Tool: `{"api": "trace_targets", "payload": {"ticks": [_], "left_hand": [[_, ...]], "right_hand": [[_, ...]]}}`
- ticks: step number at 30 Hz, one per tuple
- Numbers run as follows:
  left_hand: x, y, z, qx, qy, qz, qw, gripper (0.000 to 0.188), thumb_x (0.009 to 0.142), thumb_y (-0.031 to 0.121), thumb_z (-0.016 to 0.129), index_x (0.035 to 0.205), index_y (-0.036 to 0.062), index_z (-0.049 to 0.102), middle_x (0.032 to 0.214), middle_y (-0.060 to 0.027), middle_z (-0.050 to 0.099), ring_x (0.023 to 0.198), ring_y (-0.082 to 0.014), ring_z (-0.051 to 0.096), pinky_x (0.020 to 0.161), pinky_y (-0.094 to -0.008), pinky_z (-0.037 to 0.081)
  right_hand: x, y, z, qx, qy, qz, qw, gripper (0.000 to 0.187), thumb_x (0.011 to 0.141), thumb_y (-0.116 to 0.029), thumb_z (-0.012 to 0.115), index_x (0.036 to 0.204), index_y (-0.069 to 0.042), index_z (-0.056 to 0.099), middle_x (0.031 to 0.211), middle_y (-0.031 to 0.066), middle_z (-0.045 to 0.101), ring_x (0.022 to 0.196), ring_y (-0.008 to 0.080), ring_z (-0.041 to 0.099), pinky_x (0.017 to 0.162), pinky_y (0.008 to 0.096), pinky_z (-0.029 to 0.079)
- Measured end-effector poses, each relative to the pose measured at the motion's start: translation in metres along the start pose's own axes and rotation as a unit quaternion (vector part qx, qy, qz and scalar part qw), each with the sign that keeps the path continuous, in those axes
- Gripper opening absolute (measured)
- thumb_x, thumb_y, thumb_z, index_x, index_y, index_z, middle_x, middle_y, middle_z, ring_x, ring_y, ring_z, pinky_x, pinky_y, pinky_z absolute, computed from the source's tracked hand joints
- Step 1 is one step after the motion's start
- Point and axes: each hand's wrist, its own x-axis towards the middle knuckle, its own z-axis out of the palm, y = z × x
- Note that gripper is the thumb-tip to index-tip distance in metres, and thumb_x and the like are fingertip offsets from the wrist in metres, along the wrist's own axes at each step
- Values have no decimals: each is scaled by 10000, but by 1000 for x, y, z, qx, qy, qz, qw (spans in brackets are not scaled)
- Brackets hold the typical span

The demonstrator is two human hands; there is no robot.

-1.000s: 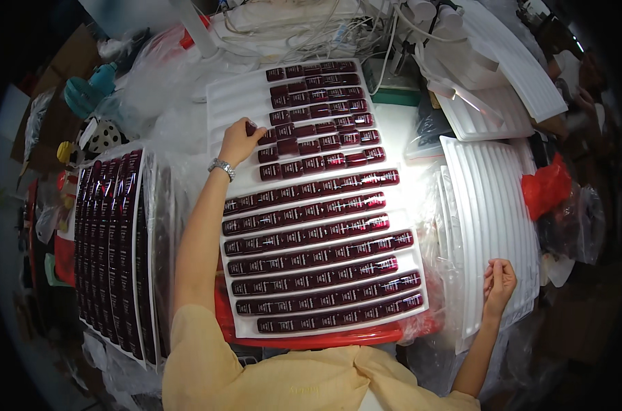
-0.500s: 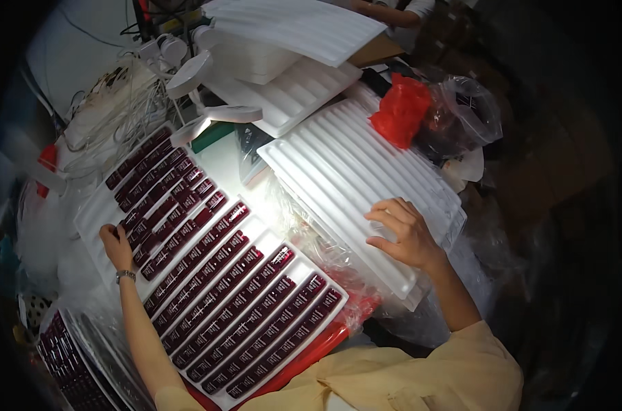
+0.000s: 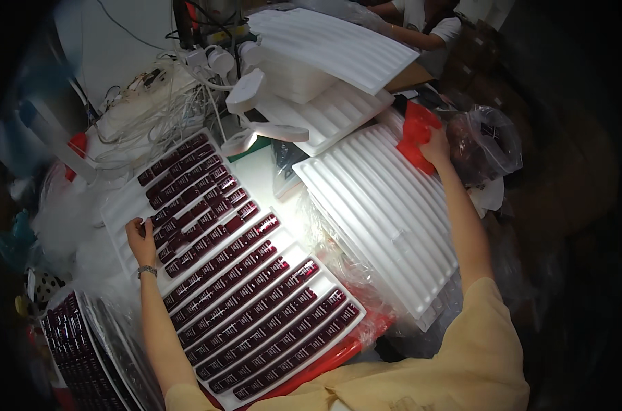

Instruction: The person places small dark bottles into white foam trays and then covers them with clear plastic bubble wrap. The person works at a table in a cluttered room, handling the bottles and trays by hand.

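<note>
The left hand is laid flat on the left edge of the white grooved tray, with the fingers spread a little and touching the first dark red tubes in a row; nothing is pinched or gripped by it, and it seems to be kept there so the row stays lined up. The tubes are laid side by side in the grooves, likely so they cannot roll. The right hand is stretched far out to the right and is closed around a red bag at the top corner of an empty white tray. More empty trays are stacked behind, near a bunch of white cables. A clear bag with dark things inside is seen beside the red bag, but what is in it cannot be made out. More filled trays are stood up at the lower left, partly cut off by the dark edge. Another person's arm is only partly seen at the top.
</note>
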Motion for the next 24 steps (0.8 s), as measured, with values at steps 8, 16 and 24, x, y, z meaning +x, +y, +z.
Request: {"api": "trace_targets", "payload": {"ticks": [8, 16, 24], "left_hand": [[-45, 195, 49, -163, -150, 189, 957, 83, 850, 67, 627, 915, 15, 628, 867, -71, 587, 741, -178, 569, 691, -288, 474], [-31, 310, 182, -456, -349, -254, 778, 598, 934, 339, 582, 1278, -116, 406, 1221, -255, 542, 1127, -301, 556, 1003, -363, 431], [-4, 363, 199, -548, -351, -305, 695, 422, 929, 285, 590, 1182, -46, 526, 1126, -181, 594, 1016, -277, 603, 904, -363, 494]], "right_hand": [[36, -2, -73, 593, 126, 46, 794, 458, 784, -53, 717, 1203, -9, 539, 1108, 83, 633, 953, 208, 630, 828, 331, 504], [-31, -80, -160, 725, -98, 58, 679, 373, 826, -42, 677, 1173, -21, 540, 1112, 90, 623, 981, 191, 632, 837, 315, 526], [-89, -92, -147, 704, -203, 123, 670, 377, 856, -56, 634, 1213, -34, 516, 1146, 89, 606, 1004, 190, 626, 860, 324, 528]]}}
